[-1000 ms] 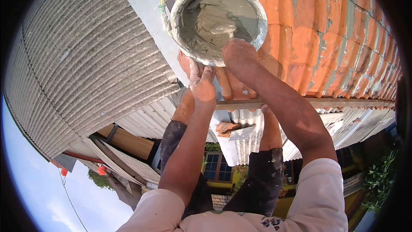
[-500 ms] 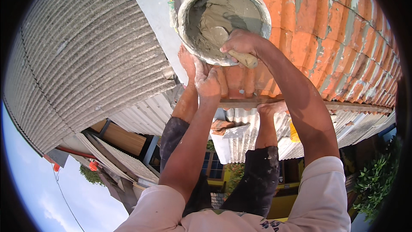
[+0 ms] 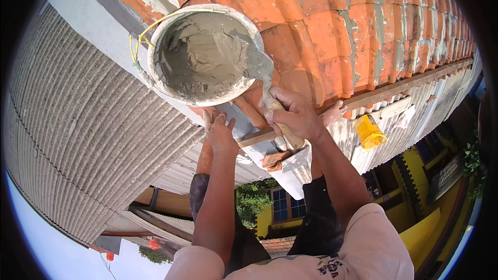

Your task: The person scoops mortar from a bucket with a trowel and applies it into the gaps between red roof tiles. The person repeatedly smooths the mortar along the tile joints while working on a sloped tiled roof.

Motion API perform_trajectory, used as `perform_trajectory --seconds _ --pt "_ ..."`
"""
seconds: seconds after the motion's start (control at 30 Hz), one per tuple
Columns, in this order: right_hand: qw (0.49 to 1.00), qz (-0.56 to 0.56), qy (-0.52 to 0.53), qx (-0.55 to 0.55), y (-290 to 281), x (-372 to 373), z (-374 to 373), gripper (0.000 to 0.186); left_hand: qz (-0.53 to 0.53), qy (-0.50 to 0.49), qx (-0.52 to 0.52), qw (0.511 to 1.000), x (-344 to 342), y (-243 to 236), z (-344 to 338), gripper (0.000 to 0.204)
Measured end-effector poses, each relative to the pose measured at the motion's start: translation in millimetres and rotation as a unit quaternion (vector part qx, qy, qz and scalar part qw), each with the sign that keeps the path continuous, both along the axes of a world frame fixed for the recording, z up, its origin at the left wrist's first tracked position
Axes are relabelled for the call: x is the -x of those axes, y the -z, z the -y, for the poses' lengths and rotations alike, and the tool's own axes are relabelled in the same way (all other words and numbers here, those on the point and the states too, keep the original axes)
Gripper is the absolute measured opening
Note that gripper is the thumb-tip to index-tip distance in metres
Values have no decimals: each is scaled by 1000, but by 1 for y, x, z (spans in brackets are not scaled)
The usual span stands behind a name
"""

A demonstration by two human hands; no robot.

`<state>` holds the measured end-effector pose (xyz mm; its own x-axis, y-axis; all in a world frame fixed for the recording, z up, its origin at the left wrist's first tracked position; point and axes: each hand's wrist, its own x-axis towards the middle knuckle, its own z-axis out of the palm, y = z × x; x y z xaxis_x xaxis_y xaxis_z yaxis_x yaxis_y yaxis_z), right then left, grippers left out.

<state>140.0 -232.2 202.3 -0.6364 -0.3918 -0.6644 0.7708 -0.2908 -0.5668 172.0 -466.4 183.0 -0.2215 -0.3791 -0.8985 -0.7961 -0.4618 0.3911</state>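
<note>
A round bucket with a pale, mortar-caked rim sits tilted toward me on the roof. Thick grey wet mortar lies inside, its surface scooped and ridged. My right hand is wrapped round the wooden handle of a trowel. Grey mortar coats the trowel's blade, which is at the bucket's right rim. My left hand is just below the bucket's near edge, fingers apart, with nothing seen in it. Whether its fingertips touch the bucket I cannot tell.
Orange roof tiles with grey mortar streaks slope up behind the bucket. Grey corrugated sheets cover the left. A wooden batten edges the tiles. A yellow container and broken tile pieces lie below it, above a drop.
The trowel has come up out of the mortar to the bucket's right rim. My left hand's fingers have spread. The view has shifted, putting the bucket farther left.
</note>
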Motion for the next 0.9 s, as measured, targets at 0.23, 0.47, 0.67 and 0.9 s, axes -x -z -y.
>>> perform_trajectory --seconds 0.23,0.47,0.67,0.9 --pt "872 -21 62 -486 134 0 -49 30 37 128 -66 989 -24 3 -24 83" --pt "800 -23 97 -592 243 32 7 30 32 185 -68 980 -34 13 -18 81" --pt "817 4 88 -570 216 13 28 34 30 207 -54 976 -32 13 -25 82" --pt "869 65 83 -484 173 -4 -11 38 28 219 -27 975 -37 19 -32 77"
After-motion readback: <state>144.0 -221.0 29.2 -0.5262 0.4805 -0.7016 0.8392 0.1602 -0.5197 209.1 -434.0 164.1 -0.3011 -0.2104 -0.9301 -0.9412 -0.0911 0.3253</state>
